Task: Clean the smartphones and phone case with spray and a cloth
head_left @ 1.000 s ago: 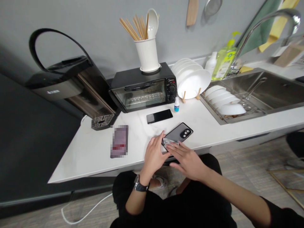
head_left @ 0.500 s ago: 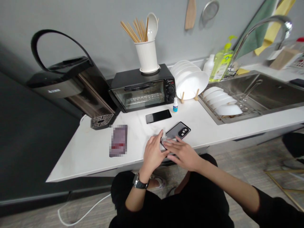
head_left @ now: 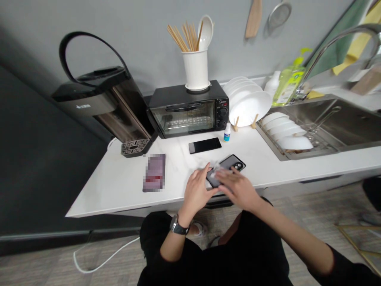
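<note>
A grey see-through phone case (head_left: 228, 162) with a black rim and a camera cutout lies flat near the counter's front edge. Its near left end sits between the thumb and fingers of my left hand (head_left: 197, 191), which steadies it. My right hand (head_left: 238, 187) presses a crumpled white tissue (head_left: 214, 171) onto the inside of the case; its fingers are smeared by motion and partly cover the tissue. Just behind lies a black phone (head_left: 205, 145), screen up. A small white bottle with a blue label (head_left: 227, 134) stands upright at the phone's right end.
To the left lies a blurred-out purplish flat item (head_left: 154, 172), beside a tall dark water dispenser (head_left: 131, 111). Behind are a toaster oven (head_left: 187, 115) with a chopstick holder (head_left: 195, 69) on top and racked plates (head_left: 250, 109). At right, bowls (head_left: 294, 142) stand in the sink (head_left: 351, 145).
My right hand has slid the tissue slightly along the case toward the camera cutout. My left hand keeps its place at the case's end. The whole view has shifted a little.
</note>
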